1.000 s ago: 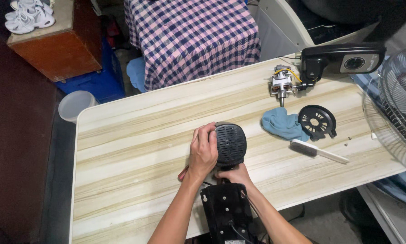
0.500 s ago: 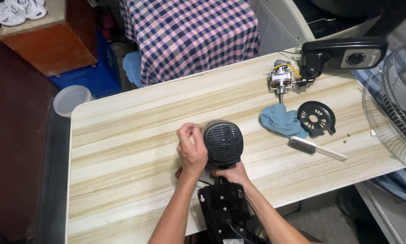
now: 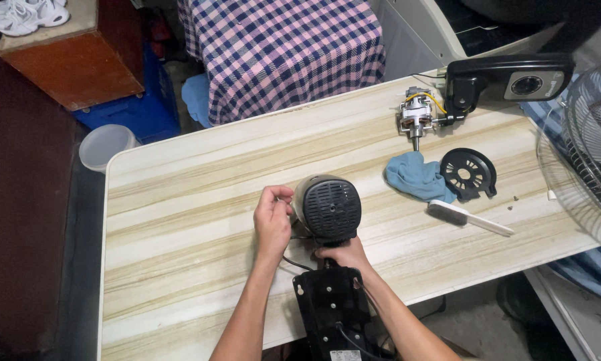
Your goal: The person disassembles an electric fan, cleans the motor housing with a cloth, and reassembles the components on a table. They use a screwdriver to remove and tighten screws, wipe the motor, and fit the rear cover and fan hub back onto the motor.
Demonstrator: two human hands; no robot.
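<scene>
A: A pale striped wooden table [image 3: 180,200] is filling my view in a crowded workroom, a checked cloth [image 3: 287,53] hanging behind it. What's changing at the hands?

B: I'm watching the round black motor housing [image 3: 327,208]; it has been turning over the last second, and its vented face is now looking up at me. It's sitting mid-table, near the front edge, above a black base plate [image 3: 332,307].

A: And the grip?

B: My left hand [image 3: 272,219] is curling against the housing's left side, fingers bent and closed on its rim. My right hand [image 3: 340,254] is mostly hiding beneath it, gripping the neck; how tightly, I cannot tell.

A: Meaning?

B: I'm judging the vented cover is now the part being worked on.

A: Anything crowding it?

B: Well to the right are lying a blue rag [image 3: 417,177], a black disc [image 3: 469,174], a brush [image 3: 467,217] and a bare motor [image 3: 415,119]. A wire fan guard [image 3: 581,160] is overhanging the right end. A dark cable is trailing under my left wrist.
</scene>
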